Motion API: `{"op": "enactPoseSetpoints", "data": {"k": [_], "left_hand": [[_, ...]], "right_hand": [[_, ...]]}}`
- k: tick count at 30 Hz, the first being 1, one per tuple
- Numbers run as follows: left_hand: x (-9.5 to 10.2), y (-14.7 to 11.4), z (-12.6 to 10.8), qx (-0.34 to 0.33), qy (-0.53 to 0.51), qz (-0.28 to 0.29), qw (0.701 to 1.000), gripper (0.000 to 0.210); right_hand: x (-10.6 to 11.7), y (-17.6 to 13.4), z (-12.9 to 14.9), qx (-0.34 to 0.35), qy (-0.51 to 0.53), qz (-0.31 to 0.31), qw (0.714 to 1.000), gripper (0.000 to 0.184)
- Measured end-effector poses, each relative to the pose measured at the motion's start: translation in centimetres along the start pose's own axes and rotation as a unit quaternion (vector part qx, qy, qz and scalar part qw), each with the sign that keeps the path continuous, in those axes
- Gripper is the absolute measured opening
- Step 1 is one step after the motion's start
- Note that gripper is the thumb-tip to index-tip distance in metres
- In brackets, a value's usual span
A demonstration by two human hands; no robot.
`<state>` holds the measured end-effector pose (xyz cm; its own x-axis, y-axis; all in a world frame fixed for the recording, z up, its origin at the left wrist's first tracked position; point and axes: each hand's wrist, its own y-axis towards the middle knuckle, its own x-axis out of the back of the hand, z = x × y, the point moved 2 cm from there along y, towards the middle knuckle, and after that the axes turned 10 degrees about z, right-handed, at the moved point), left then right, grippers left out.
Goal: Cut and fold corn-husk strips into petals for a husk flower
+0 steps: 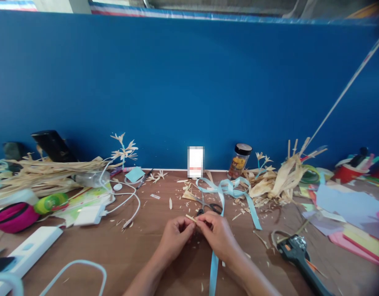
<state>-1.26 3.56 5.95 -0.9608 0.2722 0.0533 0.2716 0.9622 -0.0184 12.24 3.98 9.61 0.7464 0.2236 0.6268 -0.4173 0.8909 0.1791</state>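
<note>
My left hand [176,235] and my right hand [217,233] meet at the table's middle. Fingertips of both pinch a small pale strip [190,218], which looks like rolled dried husk. Just beyond my knuckles lie scissors [216,208] with dark handles, their blades partly over a piece of husk [188,195]. A light blue ribbon [214,269] passes beneath my right hand and loops on the table behind it. Cut husk bits are scattered around. My lower fingers are partly hidden.
Along the blue partition [183,82] stand a black-lidded jar [238,162], husk flowers [124,152] and a husk bundle [288,176]. A glue gun [297,250] lies right, near coloured paper [343,205]. Left are a power strip [31,250], cables and a pink pouch [15,218].
</note>
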Motion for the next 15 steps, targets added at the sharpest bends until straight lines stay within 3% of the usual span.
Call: {"op": "enactPoseSetpoints", "data": {"k": [4, 7, 10, 15], "left_hand": [[-0.1, -0.2, -0.3, 0.002, -0.034, 0.008, 0.999, 0.025], [0.0, -0.3, -0.5, 0.017, -0.07, 0.003, 0.997, 0.024], [0.2, -0.3, -0.5, 0.023, -0.087, -0.022, 0.996, 0.024], [0.4, 0.0, 0.0, 0.021, -0.072, -0.042, 0.996, 0.024]], "right_hand": [[0.4, 0.1, -0.9, 0.0, -0.072, -0.025, 0.997, 0.022], [2.1, 0.4, -2.4, -0.035, -0.128, -0.088, 0.987, 0.023], [3.5, 0.6, -3.2, -0.054, -0.106, -0.132, 0.984, 0.023], [1.8, 0.3, -1.3, -0.009, 0.031, -0.041, 0.999, 0.021]]}}
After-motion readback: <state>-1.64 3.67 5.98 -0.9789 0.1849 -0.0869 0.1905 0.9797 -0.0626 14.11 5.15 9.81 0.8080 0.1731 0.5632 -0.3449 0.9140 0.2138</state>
